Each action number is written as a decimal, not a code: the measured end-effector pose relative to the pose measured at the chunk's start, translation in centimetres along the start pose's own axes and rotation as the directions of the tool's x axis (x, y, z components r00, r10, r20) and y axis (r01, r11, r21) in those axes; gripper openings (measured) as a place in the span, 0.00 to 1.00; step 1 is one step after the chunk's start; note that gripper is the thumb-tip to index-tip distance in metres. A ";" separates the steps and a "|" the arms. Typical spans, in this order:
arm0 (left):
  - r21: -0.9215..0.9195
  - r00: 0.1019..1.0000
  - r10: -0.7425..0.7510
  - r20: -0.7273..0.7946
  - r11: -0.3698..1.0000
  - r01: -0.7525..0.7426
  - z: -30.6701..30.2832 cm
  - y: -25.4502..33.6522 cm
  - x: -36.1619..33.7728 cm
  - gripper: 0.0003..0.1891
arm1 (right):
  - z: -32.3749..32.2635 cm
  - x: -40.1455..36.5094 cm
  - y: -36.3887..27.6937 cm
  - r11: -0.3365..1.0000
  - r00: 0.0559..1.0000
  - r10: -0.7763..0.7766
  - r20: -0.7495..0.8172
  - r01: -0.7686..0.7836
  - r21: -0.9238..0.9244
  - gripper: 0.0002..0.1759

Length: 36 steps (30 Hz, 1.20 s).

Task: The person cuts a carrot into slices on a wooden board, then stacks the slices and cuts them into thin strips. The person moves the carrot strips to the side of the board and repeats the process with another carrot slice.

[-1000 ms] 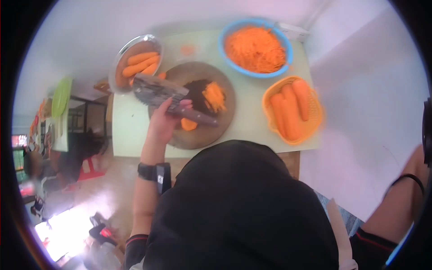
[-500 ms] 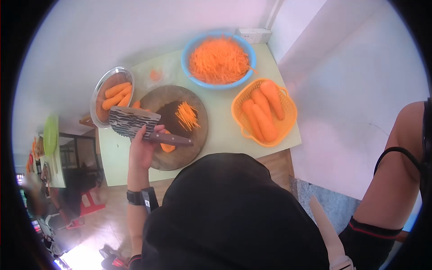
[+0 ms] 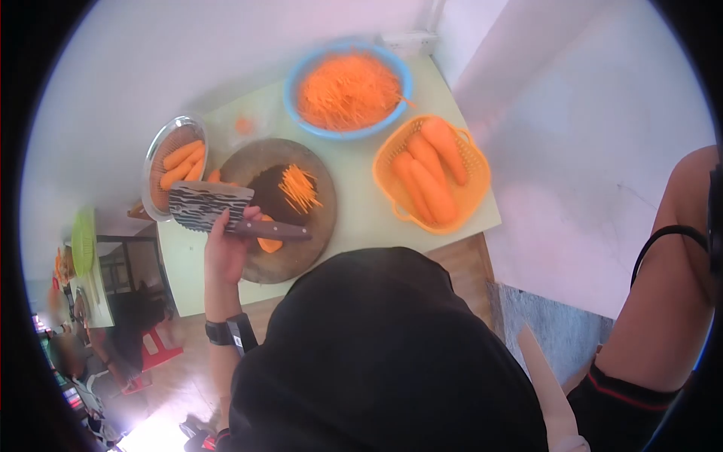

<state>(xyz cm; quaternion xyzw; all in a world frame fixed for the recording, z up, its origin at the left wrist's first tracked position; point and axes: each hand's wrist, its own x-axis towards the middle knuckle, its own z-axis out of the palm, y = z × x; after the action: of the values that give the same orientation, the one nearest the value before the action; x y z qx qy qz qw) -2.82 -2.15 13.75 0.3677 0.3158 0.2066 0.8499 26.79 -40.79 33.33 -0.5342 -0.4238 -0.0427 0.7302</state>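
Observation:
My left hand (image 3: 227,245), with a black band at the wrist, grips a cleaver (image 3: 211,205) where its brown handle meets the patterned blade. The cleaver lies across the left side of a round wooden board (image 3: 320,226), above the surface as far as I can tell. Beside the handle, partly hidden by my fingers, is a piece of carrot (image 3: 269,242). Thin carrot strips (image 3: 300,188) form a small pile on the board. Of my right arm, only a bent part shows at the right edge; my right hand is out of the frame.
A blue bowl (image 3: 407,75) of shredded carrot stands at the back of the pale table (image 3: 354,169). To its right is a yellow basket (image 3: 474,203) with several whole carrots. A metal-rimmed colander (image 3: 149,162) holds carrots at the left. Another person sits at the far left.
The view has shifted a little, so the table items appear slightly further left, and most a bit higher. My left hand keeps its grip on the cleaver over the board.

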 end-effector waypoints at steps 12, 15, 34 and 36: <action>0.071 0.993 -0.045 -0.107 0.996 0.053 0.0 0.3 -0.3 0.24 | 0.0 2.0 0.0 0.998 0.999 0.031 0.039 -0.033 0.045 0.10; 0.085 0.994 -0.017 -0.105 0.996 0.026 0.7 0.3 -0.6 0.23 | 0.2 1.8 1.3 0.997 0.998 0.058 0.039 -0.060 0.051 0.10; 0.039 0.994 0.044 -0.105 0.998 -0.040 -0.2 0.2 -1.1 0.21 | 4.1 6.9 -5.1 0.952 0.943 -0.112 0.312 0.012 0.306 0.12; 0.036 0.985 0.081 -0.150 0.996 -0.076 0.4 0.3 -1.4 0.20 | 5.6 6.8 -5.9 0.941 0.909 -0.111 0.401 -0.034 0.336 0.12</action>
<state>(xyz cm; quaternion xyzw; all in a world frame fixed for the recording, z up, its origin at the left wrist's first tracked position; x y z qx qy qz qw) -3.65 -2.98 14.72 0.3757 0.3678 0.2625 0.8091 24.91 -36.03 42.64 -0.3901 -0.5806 0.1299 0.7027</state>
